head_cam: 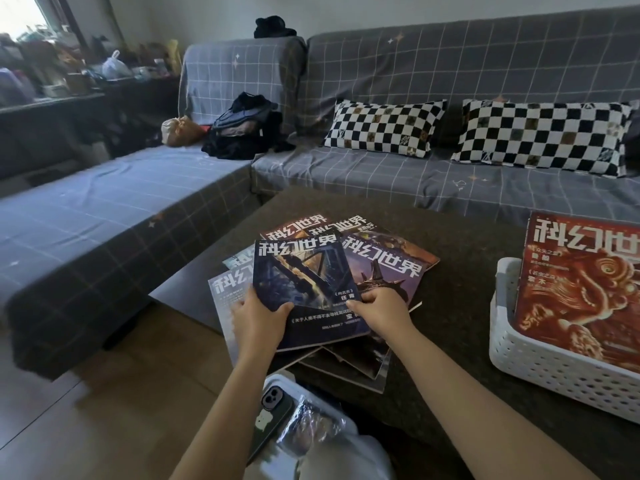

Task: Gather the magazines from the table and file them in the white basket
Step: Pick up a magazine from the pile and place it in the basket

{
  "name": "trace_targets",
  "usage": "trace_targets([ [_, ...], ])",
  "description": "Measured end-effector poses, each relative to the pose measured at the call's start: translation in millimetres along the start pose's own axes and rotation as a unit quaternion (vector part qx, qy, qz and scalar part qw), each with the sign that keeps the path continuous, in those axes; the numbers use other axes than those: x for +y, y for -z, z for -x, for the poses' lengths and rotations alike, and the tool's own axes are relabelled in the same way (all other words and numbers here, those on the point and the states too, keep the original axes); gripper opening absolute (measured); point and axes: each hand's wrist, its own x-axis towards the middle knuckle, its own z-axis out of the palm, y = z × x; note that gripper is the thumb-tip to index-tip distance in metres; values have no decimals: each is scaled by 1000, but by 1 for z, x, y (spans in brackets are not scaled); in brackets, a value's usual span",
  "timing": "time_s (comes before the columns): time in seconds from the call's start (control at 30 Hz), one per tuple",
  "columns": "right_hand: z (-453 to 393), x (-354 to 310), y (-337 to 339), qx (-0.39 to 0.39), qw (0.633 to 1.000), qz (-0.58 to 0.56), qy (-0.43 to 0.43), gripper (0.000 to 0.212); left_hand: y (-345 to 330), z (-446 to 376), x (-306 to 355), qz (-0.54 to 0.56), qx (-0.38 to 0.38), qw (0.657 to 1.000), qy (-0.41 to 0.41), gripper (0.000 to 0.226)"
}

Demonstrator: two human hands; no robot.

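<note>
We find one red magazine [585,292] filed in the white basket [540,362]; several remain fanned on the counter [467,271]. Left hand [258,315] and right hand [379,306] pinch the blue magazine [304,275].

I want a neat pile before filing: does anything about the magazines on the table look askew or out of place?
Yes. The magazines are fanned out at different angles rather than squared up, and some corners jut past the near table edge. The left hand and right hand grip the blue-covered magazine on top. No damage shows.
</note>
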Motion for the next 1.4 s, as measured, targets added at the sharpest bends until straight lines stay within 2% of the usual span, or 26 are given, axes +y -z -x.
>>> trace_targets([
  [0.17, 12, 10, 12, 11, 997, -70, -35, 14, 7, 22, -1, 124, 4, 992, -10, 22],
  [0.27, 27, 21, 28, 3, 985, -168, -49, 11, 8, 43, 9, 179, -3, 983, -34, 18],
  [0.37, 46, 38, 53, -15, 962, -269, -40, 12, 9, 61, 26, 297, -65, 952, -36, 18],
  [0.5, 74, 57, 98, 1, 922, -387, 14, 22, 7, 83, 61, 355, -117, 924, -85, 15],
  [0.63, 97, 70, 150, 24, 897, -434, 77, 32, -6, 110, 104, 399, -171, 891, -131, 15],
  [0.87, 129, 108, 229, 200, 886, -413, 66, 13, -59, 158, 168, 428, -253, 854, -154, 15],
  [1.07, 142, 145, 271, 283, 889, -357, 41, 24, -109, 182, 213, 411, -307, 846, -144, 12],
  [1.2, 127, 161, 285, 339, 888, -309, 35, 35, -137, 183, 236, 379, -302, 858, -169, 15],
  [1.4, 103, 178, 293, 373, 890, -261, 0, 31, -169, 179, 247, 302, -257, 893, -214, 19],
])
